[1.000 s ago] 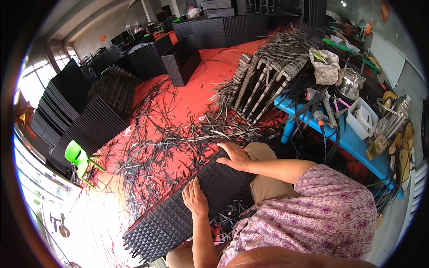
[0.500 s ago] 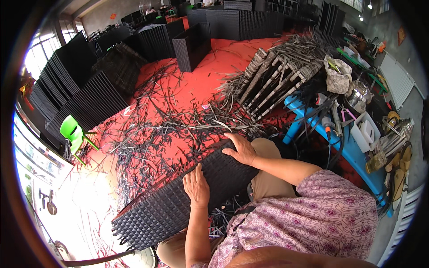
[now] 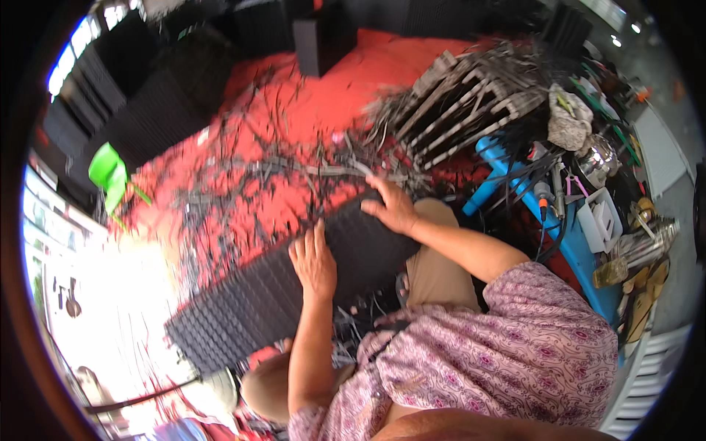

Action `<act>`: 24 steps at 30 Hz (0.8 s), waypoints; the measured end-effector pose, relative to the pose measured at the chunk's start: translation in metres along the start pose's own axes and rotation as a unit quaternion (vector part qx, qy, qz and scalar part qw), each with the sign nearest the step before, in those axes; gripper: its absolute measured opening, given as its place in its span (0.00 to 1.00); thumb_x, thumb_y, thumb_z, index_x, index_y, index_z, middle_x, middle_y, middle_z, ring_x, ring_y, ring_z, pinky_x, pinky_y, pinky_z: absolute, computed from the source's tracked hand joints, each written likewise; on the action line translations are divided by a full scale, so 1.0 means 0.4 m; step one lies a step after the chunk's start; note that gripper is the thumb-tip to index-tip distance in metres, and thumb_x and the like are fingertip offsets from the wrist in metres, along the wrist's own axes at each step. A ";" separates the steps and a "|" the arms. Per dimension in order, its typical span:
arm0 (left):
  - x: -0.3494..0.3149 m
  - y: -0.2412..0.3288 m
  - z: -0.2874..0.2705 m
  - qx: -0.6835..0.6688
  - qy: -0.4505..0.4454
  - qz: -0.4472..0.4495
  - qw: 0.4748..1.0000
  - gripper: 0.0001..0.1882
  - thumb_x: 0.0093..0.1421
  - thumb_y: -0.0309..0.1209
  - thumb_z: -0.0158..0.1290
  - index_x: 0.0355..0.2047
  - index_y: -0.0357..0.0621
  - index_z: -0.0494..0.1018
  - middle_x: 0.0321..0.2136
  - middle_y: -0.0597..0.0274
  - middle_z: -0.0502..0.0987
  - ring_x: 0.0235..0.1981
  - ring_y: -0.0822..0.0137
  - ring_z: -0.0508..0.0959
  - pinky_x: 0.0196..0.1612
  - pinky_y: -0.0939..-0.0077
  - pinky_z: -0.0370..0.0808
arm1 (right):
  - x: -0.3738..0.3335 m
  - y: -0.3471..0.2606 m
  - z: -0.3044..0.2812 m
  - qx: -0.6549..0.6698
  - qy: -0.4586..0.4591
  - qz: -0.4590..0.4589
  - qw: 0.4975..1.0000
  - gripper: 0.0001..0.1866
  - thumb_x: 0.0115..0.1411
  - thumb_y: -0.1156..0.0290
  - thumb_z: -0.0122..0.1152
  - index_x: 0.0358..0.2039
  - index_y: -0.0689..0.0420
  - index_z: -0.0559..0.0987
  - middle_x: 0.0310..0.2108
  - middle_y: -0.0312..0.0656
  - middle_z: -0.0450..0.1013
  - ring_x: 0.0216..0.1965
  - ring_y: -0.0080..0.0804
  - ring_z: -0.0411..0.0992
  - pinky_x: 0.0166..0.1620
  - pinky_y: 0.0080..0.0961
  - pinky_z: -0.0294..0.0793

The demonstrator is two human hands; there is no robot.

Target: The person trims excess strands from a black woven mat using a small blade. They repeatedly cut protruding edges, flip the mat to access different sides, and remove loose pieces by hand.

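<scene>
A long black woven rattan panel (image 3: 235, 309), boxy in shape, lies slanting across my lap, its left end lower and nearer. My left hand (image 3: 314, 268) lies flat on its face near the middle, fingers stretched up to the far edge. Further right, my right hand (image 3: 393, 208) grips the panel's upper edge, thumb on the near face and fingertips over the rim. What is under the panel is hidden. Motion blurs the weave.
Cut black strips (image 3: 272, 169) litter the red floor (image 3: 316, 95). A strip-covered frame (image 3: 471, 103) lies ahead right. Beside me on the right, a blue bench (image 3: 581, 264) carries tools, a white basket (image 3: 599, 220) and a metal pot (image 3: 597, 162). A green chair (image 3: 109, 176) stands left.
The whole view has tilted downward, so the surroundings sit higher in the picture. Both hands stay at nearly the same places on the panel.
</scene>
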State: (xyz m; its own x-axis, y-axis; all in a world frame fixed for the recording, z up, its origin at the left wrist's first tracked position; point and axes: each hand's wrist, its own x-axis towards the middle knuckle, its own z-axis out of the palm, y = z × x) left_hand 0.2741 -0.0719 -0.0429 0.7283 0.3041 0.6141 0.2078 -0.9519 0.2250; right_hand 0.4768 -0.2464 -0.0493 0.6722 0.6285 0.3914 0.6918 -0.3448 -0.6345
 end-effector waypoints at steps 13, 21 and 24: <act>-0.047 0.015 -0.018 -0.075 0.049 0.016 0.996 0.24 0.61 0.23 0.54 0.59 0.50 0.73 0.43 0.65 0.79 0.46 0.59 0.76 0.55 0.60 0.70 | -0.052 0.024 -0.009 -0.031 0.027 -0.045 0.998 0.40 0.67 0.41 0.62 0.68 0.58 0.68 0.58 0.53 0.75 0.59 0.50 0.72 0.64 0.42 0.69; -0.135 -0.045 -0.126 -0.050 0.013 -0.001 0.999 0.20 0.62 0.26 0.58 0.56 0.47 0.76 0.49 0.60 0.80 0.52 0.56 0.77 0.58 0.60 0.70 | -0.059 -0.041 -0.013 -0.219 0.144 -0.212 0.941 0.34 0.64 0.53 0.68 0.65 0.56 0.71 0.64 0.49 0.68 0.63 0.52 0.67 0.65 0.46 0.65; -0.162 -0.089 -0.185 0.005 0.059 -0.061 0.996 0.23 0.64 0.31 0.61 0.59 0.46 0.75 0.53 0.58 0.80 0.57 0.54 0.76 0.62 0.58 0.69 | -0.098 -0.217 0.022 -0.140 0.084 -0.272 0.948 0.31 0.57 0.69 0.71 0.62 0.52 0.74 0.62 0.42 0.69 0.61 0.45 0.68 0.64 0.42 0.67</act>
State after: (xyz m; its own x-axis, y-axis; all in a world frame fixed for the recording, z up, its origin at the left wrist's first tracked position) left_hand 0.1711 -0.0549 -0.0349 0.6155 0.4197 0.6671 0.2975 -0.9075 0.2964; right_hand 0.3882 -0.2351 -0.0154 0.2120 0.6550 0.7253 0.9754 -0.1882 -0.1152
